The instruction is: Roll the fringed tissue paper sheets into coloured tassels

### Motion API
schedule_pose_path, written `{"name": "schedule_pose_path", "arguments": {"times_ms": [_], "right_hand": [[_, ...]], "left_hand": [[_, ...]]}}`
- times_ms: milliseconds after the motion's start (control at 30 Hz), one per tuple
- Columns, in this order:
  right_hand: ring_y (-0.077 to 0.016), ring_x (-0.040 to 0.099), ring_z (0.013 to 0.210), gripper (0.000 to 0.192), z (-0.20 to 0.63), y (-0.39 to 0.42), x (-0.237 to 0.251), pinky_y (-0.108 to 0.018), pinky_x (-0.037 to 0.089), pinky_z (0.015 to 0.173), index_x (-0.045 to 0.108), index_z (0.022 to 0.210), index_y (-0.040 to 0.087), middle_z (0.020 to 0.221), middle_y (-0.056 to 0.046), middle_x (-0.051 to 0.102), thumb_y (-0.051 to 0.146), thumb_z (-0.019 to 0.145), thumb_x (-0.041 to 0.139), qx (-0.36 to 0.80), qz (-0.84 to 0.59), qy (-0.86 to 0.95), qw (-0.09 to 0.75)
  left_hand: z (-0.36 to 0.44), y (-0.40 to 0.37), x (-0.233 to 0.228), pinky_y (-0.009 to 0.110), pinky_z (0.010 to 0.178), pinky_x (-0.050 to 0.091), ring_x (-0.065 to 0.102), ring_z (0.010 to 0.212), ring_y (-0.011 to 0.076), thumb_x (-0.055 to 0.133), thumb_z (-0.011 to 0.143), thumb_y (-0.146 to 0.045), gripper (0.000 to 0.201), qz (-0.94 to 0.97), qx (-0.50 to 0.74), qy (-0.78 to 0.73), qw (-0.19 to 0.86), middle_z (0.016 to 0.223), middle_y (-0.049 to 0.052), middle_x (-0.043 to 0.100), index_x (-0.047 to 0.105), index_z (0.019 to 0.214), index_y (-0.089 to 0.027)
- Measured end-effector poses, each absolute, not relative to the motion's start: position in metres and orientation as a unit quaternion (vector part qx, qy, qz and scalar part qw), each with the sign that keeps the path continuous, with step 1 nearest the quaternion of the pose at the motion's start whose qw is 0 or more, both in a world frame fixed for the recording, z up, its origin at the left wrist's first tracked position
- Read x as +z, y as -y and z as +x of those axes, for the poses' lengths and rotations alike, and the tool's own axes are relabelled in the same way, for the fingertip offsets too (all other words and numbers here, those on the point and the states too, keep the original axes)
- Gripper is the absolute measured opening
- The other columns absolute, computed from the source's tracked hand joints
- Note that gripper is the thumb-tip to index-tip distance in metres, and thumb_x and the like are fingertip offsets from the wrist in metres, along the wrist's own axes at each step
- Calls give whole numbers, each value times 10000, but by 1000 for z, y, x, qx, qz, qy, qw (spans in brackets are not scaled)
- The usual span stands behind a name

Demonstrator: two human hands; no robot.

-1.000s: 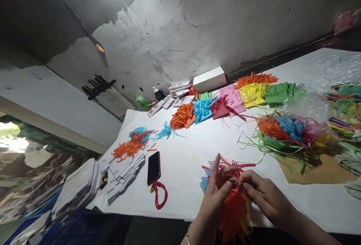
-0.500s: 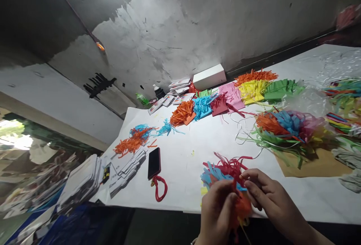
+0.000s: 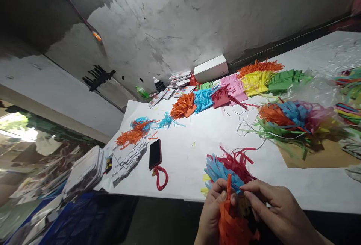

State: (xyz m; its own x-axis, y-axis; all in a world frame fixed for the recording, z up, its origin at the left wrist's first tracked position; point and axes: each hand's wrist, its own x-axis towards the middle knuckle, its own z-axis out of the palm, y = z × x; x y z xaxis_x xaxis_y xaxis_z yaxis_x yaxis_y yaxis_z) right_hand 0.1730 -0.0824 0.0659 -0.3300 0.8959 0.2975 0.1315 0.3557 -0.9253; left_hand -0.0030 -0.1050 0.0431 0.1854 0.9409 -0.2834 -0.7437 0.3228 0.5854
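Orange tassel (image 3: 233,227) in left hand (image 3: 211,209); bottom out of view

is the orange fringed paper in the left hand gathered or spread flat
Gathered: the orange fringed paper narrows to a thin stem sticking up in the left hand, with the wider fringe hanging below.
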Motion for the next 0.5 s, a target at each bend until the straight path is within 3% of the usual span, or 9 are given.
{"name": "schedule_pose_path", "arguments": {"times_ms": [133,300,500], "right_hand": [[-85,629,522,209,172,83,62,-145,462,505,702,974,256,661,62,682,306,1017,503,425,-366,696,450],[-100,584,469,226,171,84,56,-172,433,467,700,1010,260,559,71,601,330,1032,486,414,-369,707,439],[-129,586,468,255,169,83,54,-210,449,471,720,997,262,573,45,623,372,1029,493,433,-376,702,421]], "left_hand": [[-5,106,40,115,528,449,585,512,44,868,793,-279,197,167,555,-285,764,626,-8,663,734,844,-143],[-5,107,37,118,513,431,514,458,26,829,832,-314,203,181,557,-279,761,612,-23,620,709,838,-151],[-4,104,35,121,521,442,547,480,37,860,797,-340,248,185,556,-283,759,603,-23,634,698,804,-152]]}}
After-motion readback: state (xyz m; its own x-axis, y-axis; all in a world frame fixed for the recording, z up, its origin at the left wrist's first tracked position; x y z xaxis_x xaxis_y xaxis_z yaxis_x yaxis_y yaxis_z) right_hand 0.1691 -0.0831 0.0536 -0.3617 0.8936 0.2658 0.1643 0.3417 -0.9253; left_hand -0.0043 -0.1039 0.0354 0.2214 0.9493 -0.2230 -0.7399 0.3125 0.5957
